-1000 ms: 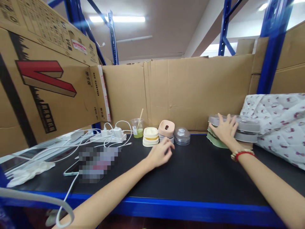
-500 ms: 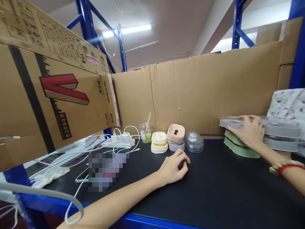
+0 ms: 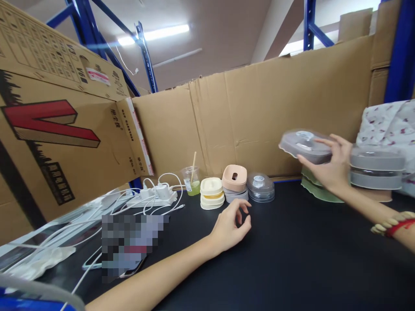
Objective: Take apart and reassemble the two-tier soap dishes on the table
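Note:
My right hand [image 3: 335, 166] grips a grey oval container [image 3: 306, 146] with a clear lid and a round label, thumb at its near edge and fingers over its top. The container is tilted and held in the air above green wavy-edged containers [image 3: 320, 190], which it and my hand partly hide. Beside that hand stand stacked grey containers [image 3: 378, 170] with clear lids. My left hand [image 3: 230, 226] is over the black tabletop, fingers loosely curved, thumb apart, nothing between them. Just beyond it are a pink container [image 3: 234, 178] on grey pieces, cream containers [image 3: 212, 192] and a clear lid [image 3: 260, 188].
A cup of green drink [image 3: 193, 185] with a straw stands by a white power strip [image 3: 155, 199] with tangled cables. A large cardboard box [image 3: 65, 142] is at the left; a cardboard wall [image 3: 259, 116] closes the back. Patterned cloth [image 3: 385, 123] lies at the right.
My right hand has lifted the grey container up and left, off the green ones. My left hand keeps nearly the same pose. The camera view has shifted a little.

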### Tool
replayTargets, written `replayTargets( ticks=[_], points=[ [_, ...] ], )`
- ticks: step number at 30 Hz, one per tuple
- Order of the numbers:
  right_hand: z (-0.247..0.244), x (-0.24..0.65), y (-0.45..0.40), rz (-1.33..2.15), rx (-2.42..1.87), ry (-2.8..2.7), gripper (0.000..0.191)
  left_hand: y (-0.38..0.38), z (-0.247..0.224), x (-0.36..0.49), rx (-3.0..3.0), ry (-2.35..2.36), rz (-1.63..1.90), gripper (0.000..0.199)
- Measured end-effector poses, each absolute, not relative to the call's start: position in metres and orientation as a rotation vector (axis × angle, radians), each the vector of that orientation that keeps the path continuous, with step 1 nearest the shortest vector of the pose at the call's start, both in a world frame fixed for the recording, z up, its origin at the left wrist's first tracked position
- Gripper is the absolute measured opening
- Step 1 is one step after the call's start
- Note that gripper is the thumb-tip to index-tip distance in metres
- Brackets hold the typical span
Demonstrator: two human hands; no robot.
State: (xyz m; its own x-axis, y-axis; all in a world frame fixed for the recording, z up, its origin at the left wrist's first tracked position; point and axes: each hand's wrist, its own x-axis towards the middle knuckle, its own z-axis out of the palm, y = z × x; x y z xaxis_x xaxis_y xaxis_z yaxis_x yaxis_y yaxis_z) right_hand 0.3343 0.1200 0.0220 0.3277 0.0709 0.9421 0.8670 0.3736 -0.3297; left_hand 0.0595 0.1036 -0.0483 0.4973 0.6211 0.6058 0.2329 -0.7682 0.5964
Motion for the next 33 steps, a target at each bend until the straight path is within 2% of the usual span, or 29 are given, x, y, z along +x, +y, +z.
replayTargets(
  ticks=[2, 5, 10, 17, 21, 25, 33],
  points=[
    [0.019, 0.310, 0.115, -0.561, -0.953, -1.184, 0.050, 0.103, -0.046, 0.058, 2.131, 0.732, 1.228, 0.046],
    [0.003, 0.271, 0.105, -0.194, -0.885, -1.352, 0.052, 0.101, -0.041, 0.053, 1.841, 0.723, 1.251, 0.072],
    [-0.025, 0.226, 0.082, 0.379, -0.921, -1.603, 0.050, 0.107, -0.044, 0.050, 1.530, 0.671, 1.184, 0.083],
    [-0.037, 0.228, 0.088, 0.977, -1.012, -1.681, 0.066, 0.115, -0.045, 0.053, 1.297, 0.777, 1.204, 0.085],
    [-0.039, 0.230, 0.091, 1.062, -1.029, -1.644, 0.070, 0.111, -0.040, 0.055, 1.246, 0.772, 1.219, 0.083],
    [-0.033, 0.226, 0.090, 1.124, -1.056, -1.417, 0.084, 0.105, -0.037, 0.058, 1.186, 0.725, 1.177, 0.085],
    [-0.024, 0.253, 0.112, 0.477, -1.172, -1.111, 0.087, 0.100, -0.038, 0.059, 1.186, 0.761, 1.157, 0.076]
  ],
)
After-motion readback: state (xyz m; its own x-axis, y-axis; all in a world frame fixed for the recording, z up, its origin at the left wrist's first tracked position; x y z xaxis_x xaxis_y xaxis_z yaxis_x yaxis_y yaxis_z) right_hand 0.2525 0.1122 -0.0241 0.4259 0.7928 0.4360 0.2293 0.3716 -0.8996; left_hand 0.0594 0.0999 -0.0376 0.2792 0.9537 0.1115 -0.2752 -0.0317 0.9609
